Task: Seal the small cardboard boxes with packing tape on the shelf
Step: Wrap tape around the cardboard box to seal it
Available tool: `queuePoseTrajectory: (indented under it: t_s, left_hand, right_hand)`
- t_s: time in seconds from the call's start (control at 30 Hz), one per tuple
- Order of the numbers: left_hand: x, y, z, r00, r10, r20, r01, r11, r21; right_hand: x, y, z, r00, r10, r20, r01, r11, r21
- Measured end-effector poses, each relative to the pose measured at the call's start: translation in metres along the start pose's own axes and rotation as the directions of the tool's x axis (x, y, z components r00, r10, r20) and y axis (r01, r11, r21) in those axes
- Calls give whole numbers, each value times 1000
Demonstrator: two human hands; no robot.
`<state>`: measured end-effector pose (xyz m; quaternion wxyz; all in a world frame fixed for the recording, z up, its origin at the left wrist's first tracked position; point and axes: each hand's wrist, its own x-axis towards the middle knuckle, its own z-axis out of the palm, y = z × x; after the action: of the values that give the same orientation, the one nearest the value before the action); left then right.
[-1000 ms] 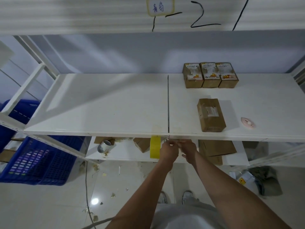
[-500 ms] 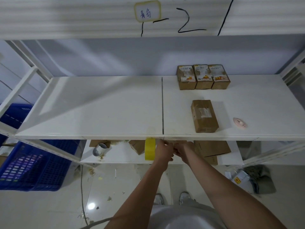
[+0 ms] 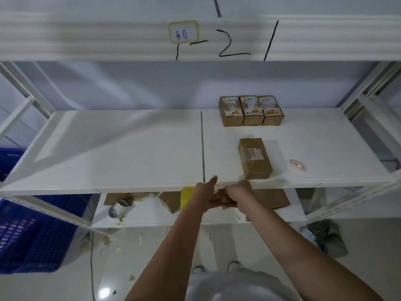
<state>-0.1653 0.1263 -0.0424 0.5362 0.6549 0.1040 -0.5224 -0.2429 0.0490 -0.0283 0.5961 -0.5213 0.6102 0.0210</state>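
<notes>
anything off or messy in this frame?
Yes. Crumbly yellowish debris lies on the lower shelf around a tipped metal can, with more scraps on the floor below. The lone box sits slightly askew, its tape wrinkled, unlike the neat row of three boxes.

The camera has tilted down a little since a second ago. The left hand (image 3: 202, 195), earlier closed beside the yellow tape roll (image 3: 187, 197), now points one finger up past the shelf (image 3: 130, 148) edge. The right hand (image 3: 237, 195) has drawn into a tighter fist against it.
</notes>
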Motion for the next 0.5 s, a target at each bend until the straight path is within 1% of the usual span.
queuePoseTrajectory:
  t_s: [0.07, 0.2, 0.27, 0.33, 0.37, 0.43, 0.5]
  left_hand:
    - [0, 3, 2, 999, -22, 39, 26, 995, -96]
    - [5, 5, 3, 995, -80, 64, 88, 987, -131]
    - [8, 6, 2, 988, -137, 72, 147, 976, -158]
    - [15, 6, 1, 980, -178, 82, 189, 970, -150]
    - [16, 7, 1, 976, -199, 84, 209, 968, -136]
    - [16, 10, 0, 974, -211, 82, 220, 967, -128]
    - [16, 15, 1, 978, -199, 65, 206, 971, -119]
  right_hand:
    - [-7, -2, -3, 1000, 0, -17, 0, 999, -49]
    - [-13, -6, -1, 998, -26, -60, 21, 996, -92]
    - [-18, -14, 0, 995, -64, -75, 51, 984, -170]
    - [-20, -23, -3, 989, -123, -85, 96, 958, -269]
    - [-20, -27, -5, 987, -138, -79, 110, 950, -291]
    - [-21, -36, -7, 990, -128, -57, 108, 955, -275]
    - [-24, -39, -10, 990, -130, -61, 105, 945, -310]
